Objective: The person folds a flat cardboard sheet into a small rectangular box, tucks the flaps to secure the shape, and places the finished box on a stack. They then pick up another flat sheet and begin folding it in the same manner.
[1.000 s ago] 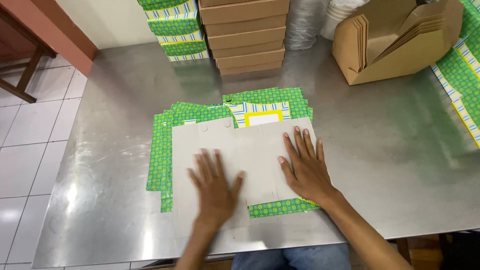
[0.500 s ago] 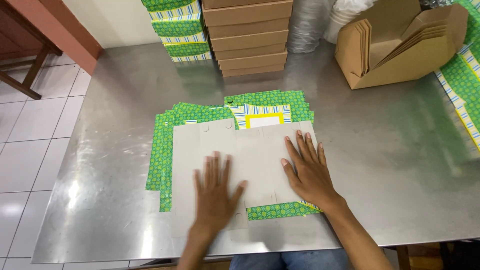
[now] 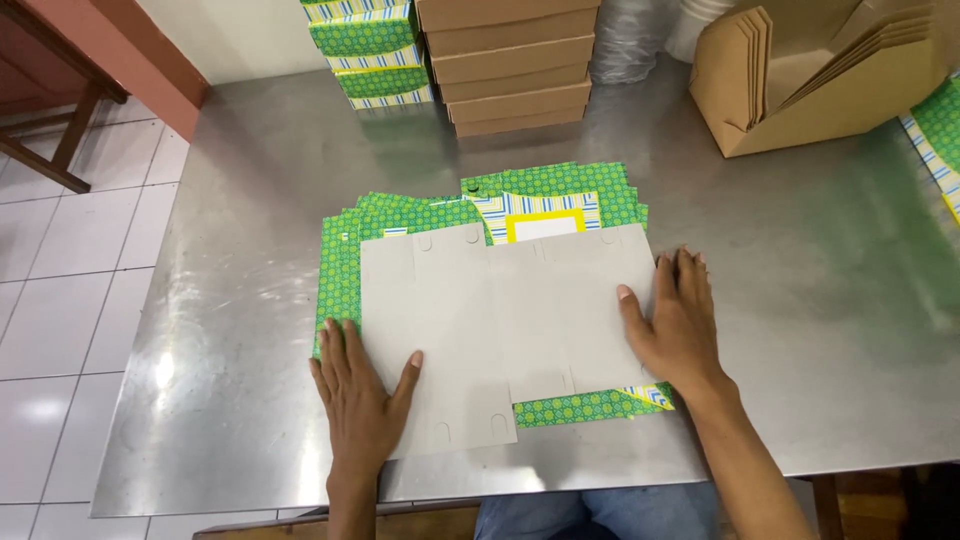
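A flat grey cardboard box blank (image 3: pixel 500 320) lies plain side up on a pile of green patterned box blanks (image 3: pixel 400 220) on the steel table (image 3: pixel 800 340). My left hand (image 3: pixel 358 392) lies flat, fingers spread, over the blank's lower left corner and the green edge below it. My right hand (image 3: pixel 676 322) presses flat on the blank's right edge, fingers apart. Neither hand grips anything.
At the back stand a stack of folded green boxes (image 3: pixel 368 50) and a stack of brown boxes (image 3: pixel 510 60). A brown cardboard carton (image 3: pixel 810 70) holding brown flat blanks sits back right. More green blanks (image 3: pixel 940 130) lie at the right edge. Tiled floor lies left.
Both hands have slid apart: the left hand moved left to the blank's lower left corner, the right hand moved right to its right edge. The blank stays flat.
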